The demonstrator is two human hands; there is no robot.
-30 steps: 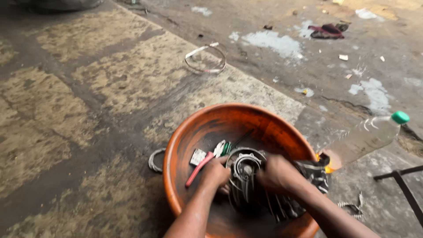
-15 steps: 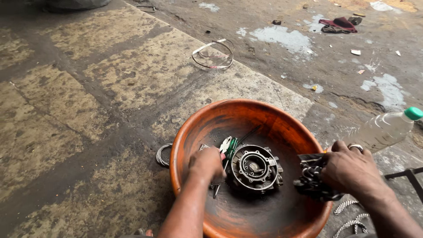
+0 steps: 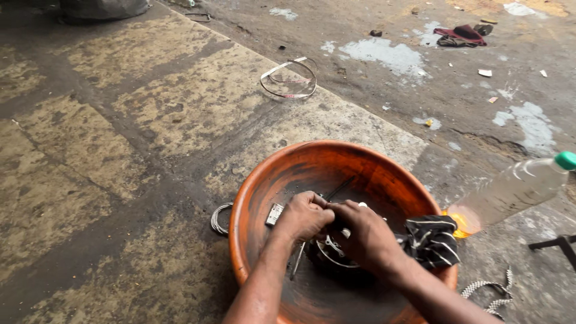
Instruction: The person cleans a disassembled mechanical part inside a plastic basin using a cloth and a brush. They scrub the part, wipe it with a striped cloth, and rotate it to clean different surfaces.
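A round orange basin [image 3: 384, 174] stands on the ground, dark and greasy inside. Both my hands are in it, pressed together over a round dark metal part [image 3: 327, 259] that they mostly hide. My left hand [image 3: 305, 216] is curled with closed fingers at the part's top. My right hand [image 3: 367, 238] lies over the part from the right, fingers bent onto it. A thin wire ring shows under the hands. A small silver piece [image 3: 274, 214] and a slim tool [image 3: 298, 262] lie in the basin beside my left wrist. A black-and-white striped cloth [image 3: 433, 240] rests on the right rim.
A clear plastic bottle with a green cap [image 3: 516, 189] lies right of the basin, a little orange liquid inside. A wire coil [image 3: 218, 219] sits against the basin's left side. A loop of band [image 3: 289, 78] lies farther off. A red rag [image 3: 459, 34] is at top right.
My right hand has left the striped cloth on the rim and come back onto the round part. My left hand has closed in beside it, covering the part.
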